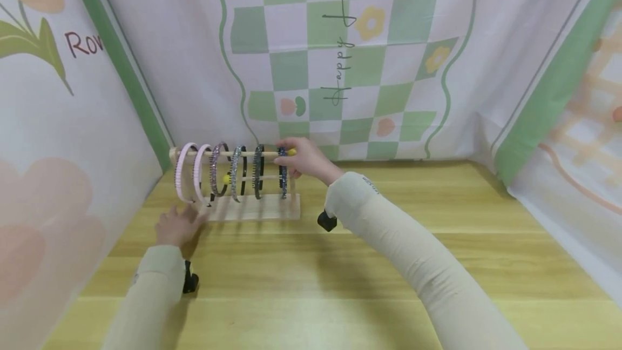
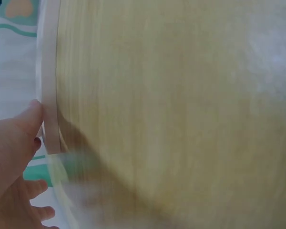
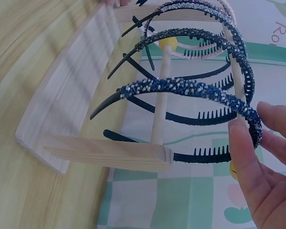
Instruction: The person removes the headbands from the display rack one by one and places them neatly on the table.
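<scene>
A wooden headband rack with a pale base (image 1: 255, 209) stands on the table, several headbands hanging from its upper rod. At the rod's right end my right hand (image 1: 307, 159) pinches a dark blue glittery headband (image 3: 181, 87) between thumb and fingers. This headband hangs around the rod, its comb teeth facing inward. My left hand (image 1: 176, 227) grips the left end of the base, the thumb against its edge in the left wrist view. Beside the blue one hang a dark grey headband (image 1: 257, 177), a silver one (image 1: 234, 174), a purplish one (image 1: 214, 172) and two pink ones (image 1: 178, 174).
Yellow knobs cap the rods, one (image 1: 227, 179) at the lower rod's left end. The wood-grain table (image 1: 369, 263) extends in front and to the right. A checkered cloth (image 1: 335, 69) hangs close behind the rack, and another printed cloth (image 1: 58, 150) hangs at the left.
</scene>
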A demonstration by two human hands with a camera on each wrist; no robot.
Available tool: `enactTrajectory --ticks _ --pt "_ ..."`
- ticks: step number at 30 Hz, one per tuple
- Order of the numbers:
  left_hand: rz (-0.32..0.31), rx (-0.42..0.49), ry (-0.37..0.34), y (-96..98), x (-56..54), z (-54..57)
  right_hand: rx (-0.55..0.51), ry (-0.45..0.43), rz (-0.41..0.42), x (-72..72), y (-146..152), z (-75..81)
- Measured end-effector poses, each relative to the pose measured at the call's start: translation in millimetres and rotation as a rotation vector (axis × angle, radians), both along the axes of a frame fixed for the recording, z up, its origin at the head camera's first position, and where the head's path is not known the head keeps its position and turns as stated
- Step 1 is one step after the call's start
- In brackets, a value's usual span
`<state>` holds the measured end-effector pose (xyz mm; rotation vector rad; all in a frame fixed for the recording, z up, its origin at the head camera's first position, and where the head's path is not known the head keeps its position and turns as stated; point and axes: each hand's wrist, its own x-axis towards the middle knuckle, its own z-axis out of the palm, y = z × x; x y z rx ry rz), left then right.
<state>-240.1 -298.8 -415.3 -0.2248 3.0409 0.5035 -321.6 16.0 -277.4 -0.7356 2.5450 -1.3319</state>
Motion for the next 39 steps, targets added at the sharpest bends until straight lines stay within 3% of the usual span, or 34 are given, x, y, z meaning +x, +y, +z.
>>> enactTrajectory --ticks 4,15,21,29,39 --pt "0.052 0.024 -0.023 0.9 1.5 -2.3 0.007 0.006 -0.011 -0.4 -1 0.6" --pt "0.062 0.038 -0.033 0.9 0.5 -3.6 0.003 0.011 -0.032 -2.9 1 3.6" --pt "0.069 0.041 -0.025 -1.8 -1.4 -5.8 -0.041 -0.028 -0.075 -3.9 7 13.9" --pt "0.072 0.046 -0.031 0.1 -0.5 -1.8 -0.074 -0.007 -0.117 -1.7 18 29.6" --pt "0.059 0.033 -0.014 0.2 0.6 -2.6 -0.106 0.048 -0.093 6.4 30 43.3"
